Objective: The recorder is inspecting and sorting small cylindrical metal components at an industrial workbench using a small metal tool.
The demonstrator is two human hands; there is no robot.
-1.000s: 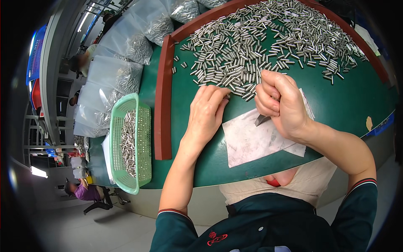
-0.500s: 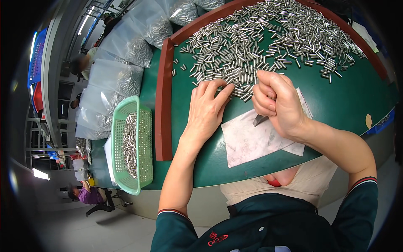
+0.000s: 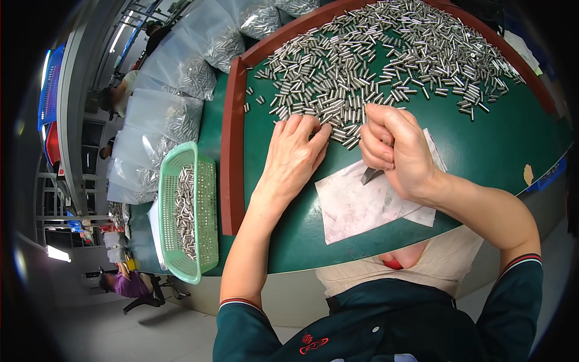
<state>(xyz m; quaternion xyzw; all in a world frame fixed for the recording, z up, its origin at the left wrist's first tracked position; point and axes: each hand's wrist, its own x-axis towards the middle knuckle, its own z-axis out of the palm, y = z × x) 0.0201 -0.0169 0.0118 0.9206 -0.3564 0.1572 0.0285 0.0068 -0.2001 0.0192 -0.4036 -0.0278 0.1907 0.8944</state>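
- Dowel pins (image 3: 342,110) at twelve o'clock, seemingly being picked.
- Left hand (image 3: 292,148): fingers narrowed; cannot tell contents.
- Right hand (image 3: 403,151): clenched round metal strip (image 3: 368,175).
- Next needs light pinching, probably.

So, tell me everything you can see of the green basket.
The basket is pale green, long and plastic-looking, with many small holes in its walls. It stands upright at the near edge of the table, left of the red-brown strip. Small metal pins lie jumbled inside. Neither the left hand nor the right hand touches it.
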